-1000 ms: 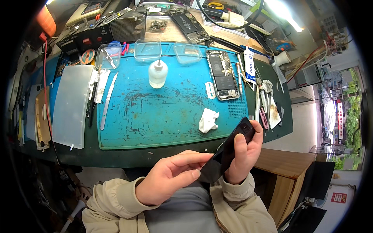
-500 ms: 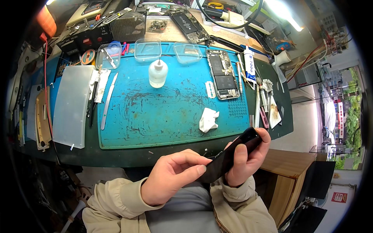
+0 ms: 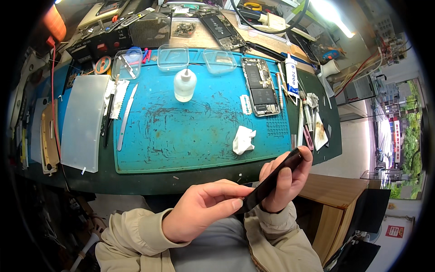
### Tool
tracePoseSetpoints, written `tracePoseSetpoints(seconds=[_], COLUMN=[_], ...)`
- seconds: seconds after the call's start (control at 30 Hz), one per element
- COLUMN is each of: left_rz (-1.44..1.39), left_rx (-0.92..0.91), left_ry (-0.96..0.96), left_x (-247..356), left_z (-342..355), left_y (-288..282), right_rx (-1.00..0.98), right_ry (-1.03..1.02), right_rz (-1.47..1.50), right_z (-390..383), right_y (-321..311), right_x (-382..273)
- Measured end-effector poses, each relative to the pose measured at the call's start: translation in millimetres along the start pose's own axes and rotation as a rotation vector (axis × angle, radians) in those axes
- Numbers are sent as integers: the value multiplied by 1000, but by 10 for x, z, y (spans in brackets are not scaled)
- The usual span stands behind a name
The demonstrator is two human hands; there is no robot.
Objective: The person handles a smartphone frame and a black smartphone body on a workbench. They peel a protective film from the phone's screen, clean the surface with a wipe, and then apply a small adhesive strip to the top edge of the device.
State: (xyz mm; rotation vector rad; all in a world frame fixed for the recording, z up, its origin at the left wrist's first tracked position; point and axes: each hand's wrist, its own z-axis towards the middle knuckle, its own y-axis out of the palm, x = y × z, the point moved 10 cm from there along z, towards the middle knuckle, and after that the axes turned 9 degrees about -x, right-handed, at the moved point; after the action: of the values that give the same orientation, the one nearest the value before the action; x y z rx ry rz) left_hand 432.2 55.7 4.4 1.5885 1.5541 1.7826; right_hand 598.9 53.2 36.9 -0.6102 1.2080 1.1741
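A thin, glossy black phone-shaped panel (image 3: 266, 189) is held over the near edge of the bench, tilted with its upper end to the right. Whether it is a whole phone or only a screen, I cannot tell. My right hand (image 3: 286, 183) wraps round its upper part, thumb on the near face and fingers behind. The thumb and forefinger of my left hand (image 3: 204, 206) pinch its lower left edge. Beyond the hands lies a crumpled white tissue (image 3: 244, 140) on the blue mat (image 3: 181, 136). An opened phone (image 3: 261, 88) with its inside exposed rests farther back.
A clear squeeze bottle (image 3: 185, 86) stands mid-mat, with clear plastic trays (image 3: 173, 58) behind it. A scalpel (image 3: 127, 119) and a translucent sheet (image 3: 85, 124) lie left. Right are a glue tube (image 3: 291, 75), brushes (image 3: 307, 113) and a perforated white strip (image 3: 245, 104).
The black panel has turned more edge-on, showing a narrower face. My right hand has tilted with it, and my left fingertips have shifted slightly right along its lower end.
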Motion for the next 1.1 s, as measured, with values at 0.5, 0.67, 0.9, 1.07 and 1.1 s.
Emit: tracePoseSetpoints(seconds=[0.5, 0.67, 0.9, 1.07, 1.1], left_rz=[-78, -8, 33, -8, -24], left_rx=[79, 82, 81, 50, 36], left_ry=[-48, -67, -9, -86, -100], left_x=[-55, -68, -2, -59, -61], left_z=[25, 43, 69, 54, 45], left_y=[-23, -88, -113, -131, -105], right_rx=[-86, -179, -278, -287, -272], right_ry=[50, 107, 92, 87, 74], right_rz=[-114, -161, -246, -250, -249], right_z=[-114, -143, -164, -135, -102], right_y=[15, 117, 241, 246, 218], right_x=[-40, -8, -26, 5, 43])
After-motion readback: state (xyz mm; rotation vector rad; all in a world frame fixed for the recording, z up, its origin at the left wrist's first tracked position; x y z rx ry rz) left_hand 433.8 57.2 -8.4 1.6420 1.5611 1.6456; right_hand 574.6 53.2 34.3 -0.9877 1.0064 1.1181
